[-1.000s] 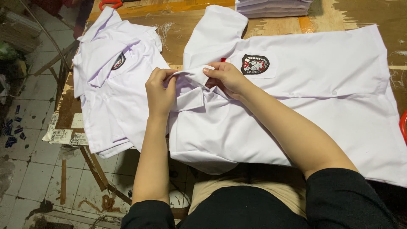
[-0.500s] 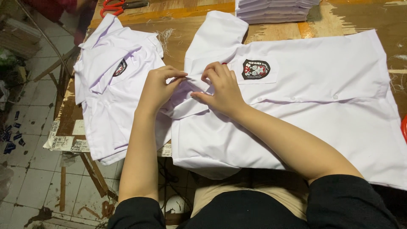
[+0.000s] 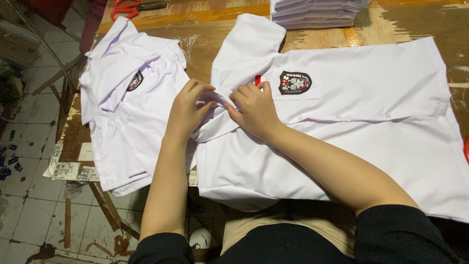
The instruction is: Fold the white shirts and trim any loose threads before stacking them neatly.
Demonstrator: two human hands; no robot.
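A white short-sleeved shirt (image 3: 361,122) with a dark crest badge (image 3: 294,82) on its chest pocket lies spread flat on a worn wooden table (image 3: 215,41). My left hand (image 3: 188,108) and my right hand (image 3: 254,110) meet at the shirt's collar (image 3: 218,98), both pinching the collar fabric between fingers and thumbs. The fingertips of the two hands almost touch. A bit of red shows at the collar beside my right hand.
A pile of similar white shirts (image 3: 127,112) with a badge lies to the left, hanging over the table edge. A stack of folded white shirts (image 3: 317,12) sits at the back. Red-handled scissors (image 3: 129,7) lie at the far left corner. Tiled floor lies below left.
Both hands have kept hold of the collar and have shifted slightly lower and closer together. The collar fabric is now folded more tightly between the fingers.
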